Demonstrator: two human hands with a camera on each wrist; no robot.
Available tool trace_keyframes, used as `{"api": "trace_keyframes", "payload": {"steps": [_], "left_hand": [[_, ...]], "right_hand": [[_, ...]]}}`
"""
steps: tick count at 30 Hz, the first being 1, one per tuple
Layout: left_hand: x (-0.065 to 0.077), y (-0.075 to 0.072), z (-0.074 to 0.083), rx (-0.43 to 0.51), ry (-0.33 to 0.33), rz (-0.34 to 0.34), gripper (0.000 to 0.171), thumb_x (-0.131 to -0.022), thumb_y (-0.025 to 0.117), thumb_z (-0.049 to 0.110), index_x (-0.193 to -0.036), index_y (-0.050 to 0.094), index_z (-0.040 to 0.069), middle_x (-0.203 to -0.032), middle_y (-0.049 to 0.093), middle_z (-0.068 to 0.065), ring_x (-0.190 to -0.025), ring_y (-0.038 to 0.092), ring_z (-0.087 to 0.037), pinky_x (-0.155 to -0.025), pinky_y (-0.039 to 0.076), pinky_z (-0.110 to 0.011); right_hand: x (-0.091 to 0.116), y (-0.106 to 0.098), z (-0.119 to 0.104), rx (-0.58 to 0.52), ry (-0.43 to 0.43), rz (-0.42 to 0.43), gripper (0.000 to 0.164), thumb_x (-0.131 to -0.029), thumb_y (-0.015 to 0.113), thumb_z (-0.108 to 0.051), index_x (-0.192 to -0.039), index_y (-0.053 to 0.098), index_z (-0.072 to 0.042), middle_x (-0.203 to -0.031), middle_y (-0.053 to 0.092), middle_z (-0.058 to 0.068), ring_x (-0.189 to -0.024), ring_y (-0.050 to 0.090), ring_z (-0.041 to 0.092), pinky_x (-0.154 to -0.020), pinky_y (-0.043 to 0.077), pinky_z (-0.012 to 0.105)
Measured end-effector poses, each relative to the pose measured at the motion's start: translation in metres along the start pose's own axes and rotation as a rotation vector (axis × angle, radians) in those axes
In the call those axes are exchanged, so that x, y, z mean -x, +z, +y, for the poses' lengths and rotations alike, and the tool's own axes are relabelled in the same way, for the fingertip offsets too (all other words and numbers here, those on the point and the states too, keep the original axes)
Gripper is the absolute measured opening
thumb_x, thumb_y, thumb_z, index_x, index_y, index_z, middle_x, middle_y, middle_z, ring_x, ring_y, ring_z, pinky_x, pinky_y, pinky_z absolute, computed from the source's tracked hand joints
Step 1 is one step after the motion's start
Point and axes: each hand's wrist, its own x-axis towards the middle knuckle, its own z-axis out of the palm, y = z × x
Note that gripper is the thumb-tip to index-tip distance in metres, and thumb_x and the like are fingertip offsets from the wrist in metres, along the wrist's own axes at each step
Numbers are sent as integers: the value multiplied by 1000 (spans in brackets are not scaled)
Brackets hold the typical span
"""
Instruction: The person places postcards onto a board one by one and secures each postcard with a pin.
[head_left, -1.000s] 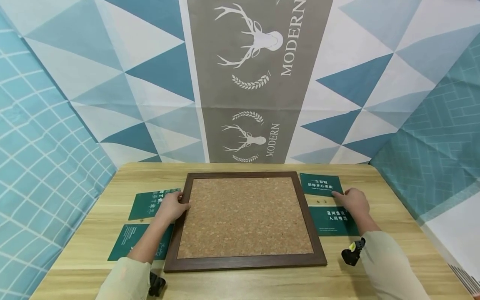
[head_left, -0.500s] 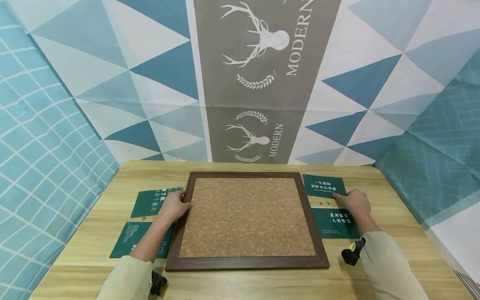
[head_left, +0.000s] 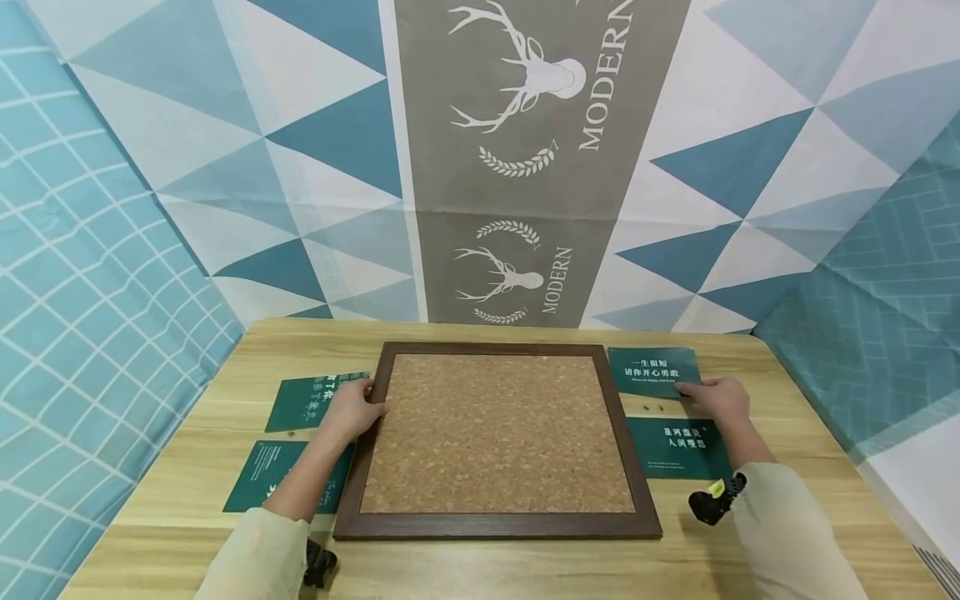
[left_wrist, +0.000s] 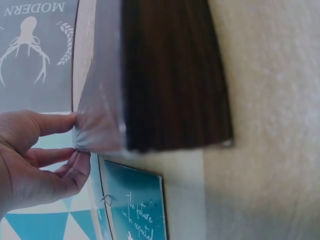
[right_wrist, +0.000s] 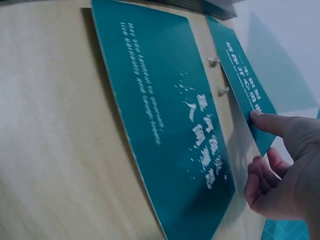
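Note:
A cork board in a dark brown wooden frame lies in the middle of the table. My left hand grips its left side, thumb on the frame and fingers at the outer edge, as the left wrist view also shows. On the right, my right hand pinches the lower right corner of the upper green card, thumb on top. That corner looks slightly raised in the right wrist view. Nearer me lies the lower right green card, printed with white text, partly under the right forearm.
Two green cards, an upper and a lower, lie left of the board, partly covered by my left arm. Small pins sit between the right cards; another pin is at left. A patterned cloth hangs behind the table.
The head view shifts slightly. My right hand moves a little right, and the pinched card's right end moves with it. The left hand stays on the board.

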Motion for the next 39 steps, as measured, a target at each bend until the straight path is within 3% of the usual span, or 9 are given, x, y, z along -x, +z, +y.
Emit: {"api": "trace_keyframes", "payload": {"steps": [4, 6, 11, 16, 21, 26, 39], "left_hand": [[-1, 0, 0, -7, -5, -3, 57, -91, 60, 13, -137, 37, -11, -131, 47, -32, -113, 52, -44, -83, 51, -47], [-1, -1, 0, -8, -11, -7, 57, -90, 60, 13, -137, 37, -11, -131, 47, -32, -113, 52, -43, -83, 51, -47], [-2, -1, 0, -6, -12, -14, 58, -90, 60, 13, -137, 36, -12, -129, 48, -32, -111, 53, -44, -81, 51, -46], [0, 0, -1, -10, -1, -1, 57, -90, 60, 12, -137, 37, -11, -126, 51, -32, -108, 55, -43, -79, 52, -45], [1, 0, 0, -9, 8, 6, 57, -90, 60, 12, -137, 37, -11, -126, 50, -32, -109, 55, -43, -79, 52, -46], [1, 0, -1, 2, 4, 3, 57, -90, 60, 12, -137, 37, -11, -129, 48, -32, -111, 53, -44, -82, 51, -47], [0, -1, -1, 20, 8, -13, 60, -91, 59, 14, -139, 33, -12, -133, 42, -35, -118, 47, -46, -87, 48, -50]], "right_hand": [[-2, -6, 1, -233, 34, -46, 34, -88, 63, -29, -98, 63, 4, -62, 57, -6, -62, 55, 10, -55, 48, 25], [-4, -8, 1, -370, 55, -95, 35, -89, 61, -23, -108, 58, 6, -62, 58, -7, -59, 57, 6, -56, 51, 24], [-3, -14, 0, -567, 100, -198, 50, -92, 56, -13, -133, 40, 10, -70, 58, -6, -59, 61, 5, -63, 55, 23], [-1, -17, 1, -613, 97, -272, 64, -95, 49, -10, -148, 15, 4, -104, 51, 10, -66, 61, 4, -69, 55, 21], [0, -22, 3, -691, 117, -326, 68, -96, 45, -8, -150, 4, 0, -128, 36, 22, -69, 62, 5, -71, 54, 20], [4, -26, 4, -778, 113, -353, 72, -95, 45, -7, -150, -1, -1, -120, 38, 16, -71, 63, 6, -70, 53, 20], [21, -37, -13, -838, 64, -420, 74, -95, 43, -7, -151, -4, -10, -110, 40, 4, -74, 63, 5, -75, 54, 19]]}}
